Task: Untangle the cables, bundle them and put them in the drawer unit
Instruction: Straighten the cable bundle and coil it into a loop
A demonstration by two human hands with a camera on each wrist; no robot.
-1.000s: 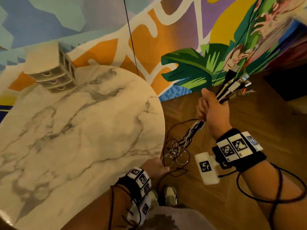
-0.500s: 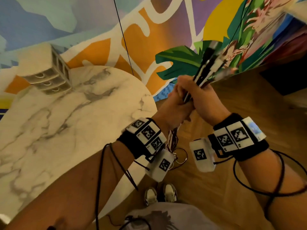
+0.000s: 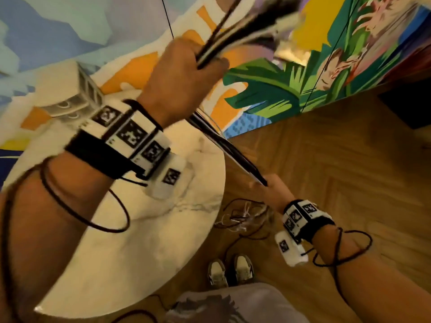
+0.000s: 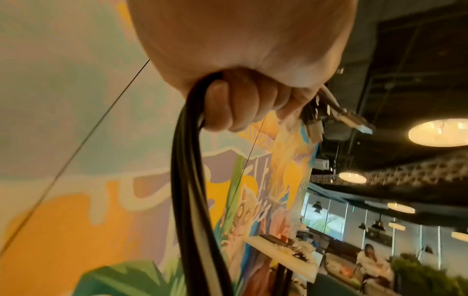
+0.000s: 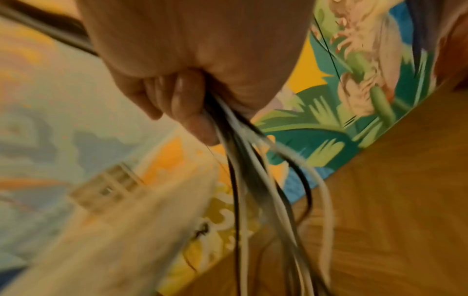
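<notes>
A bundle of black and white cables (image 3: 229,145) runs taut between my two hands. My left hand (image 3: 186,73) is raised high and grips the bundle near its plug ends (image 4: 354,122), which stick out blurred above the fist. My right hand (image 3: 271,190) is lower, out over the floor, and its fingers (image 5: 182,108) are curled round the same cables (image 5: 243,170). The loose tails (image 3: 242,217) trail in a tangle on the floor below. The white drawer unit (image 3: 77,99) stands at the far left of the marble table, partly hidden by my left wrist.
The round marble table (image 3: 144,241) fills the lower left. A wooden herringbone floor (image 3: 338,159) lies to the right, and my shoes (image 3: 231,270) stand by the table's edge. A painted mural wall (image 3: 303,85) is close behind. Thin black cords (image 3: 166,17) hang along the wall.
My left hand came up from the table's edge, took the bundle near the plugs and lifted it. My right hand slid down the cables towards the floor, pulling them straight.
</notes>
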